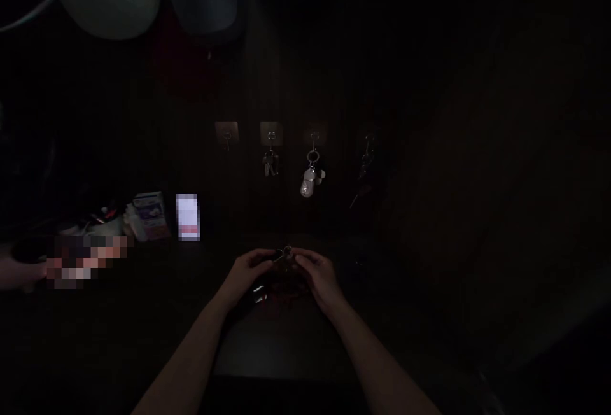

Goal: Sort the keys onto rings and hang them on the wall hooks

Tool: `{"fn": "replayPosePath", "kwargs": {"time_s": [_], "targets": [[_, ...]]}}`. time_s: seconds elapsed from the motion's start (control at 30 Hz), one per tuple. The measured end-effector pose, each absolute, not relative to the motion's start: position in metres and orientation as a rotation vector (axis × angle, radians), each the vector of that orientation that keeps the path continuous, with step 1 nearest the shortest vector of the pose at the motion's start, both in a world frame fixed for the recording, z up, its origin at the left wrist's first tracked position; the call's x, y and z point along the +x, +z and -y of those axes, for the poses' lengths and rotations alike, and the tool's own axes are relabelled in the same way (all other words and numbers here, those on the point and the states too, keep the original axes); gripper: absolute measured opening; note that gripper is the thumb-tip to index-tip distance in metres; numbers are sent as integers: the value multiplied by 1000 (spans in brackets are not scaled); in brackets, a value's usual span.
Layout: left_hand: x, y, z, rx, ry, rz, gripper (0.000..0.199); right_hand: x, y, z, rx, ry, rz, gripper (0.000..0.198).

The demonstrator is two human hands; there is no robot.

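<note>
In dim light, my left hand (251, 270) pinches a thin item that looks like a key (278, 255), close to a metal key ring (287, 252). My right hand (321, 275) has its thumb and forefinger closed on the other side of that ring. Below the hands, a small shiny object (259, 294) and some dark reddish shapes lie on the dark surface, too dim to name. Straight ahead on the wall, a bunch of keys (270, 163) and a keychain with a pale fob (308, 182) hang from hooks.
The leftmost wall hook (227, 137) and a far-right hook (369, 139) with dim keys flank the others. A lit, blurred screen (188, 216) stands beside small boxes (151, 211). At left, another person's hand (21, 268) reaches in. Caps (205, 4) hang above.
</note>
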State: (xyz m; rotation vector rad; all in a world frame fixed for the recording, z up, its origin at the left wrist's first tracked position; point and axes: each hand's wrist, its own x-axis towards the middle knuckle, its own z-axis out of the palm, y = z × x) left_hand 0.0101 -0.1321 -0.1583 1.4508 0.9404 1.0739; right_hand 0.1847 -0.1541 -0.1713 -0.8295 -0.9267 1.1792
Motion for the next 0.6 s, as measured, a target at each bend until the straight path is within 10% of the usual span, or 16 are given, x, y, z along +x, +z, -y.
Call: {"fn": "replayPosePath", "kwargs": {"time_s": [0.6], "targets": [[-5,-160,114,906,1613,-820,53,207,-181,143,-986,843,694,18]]}}
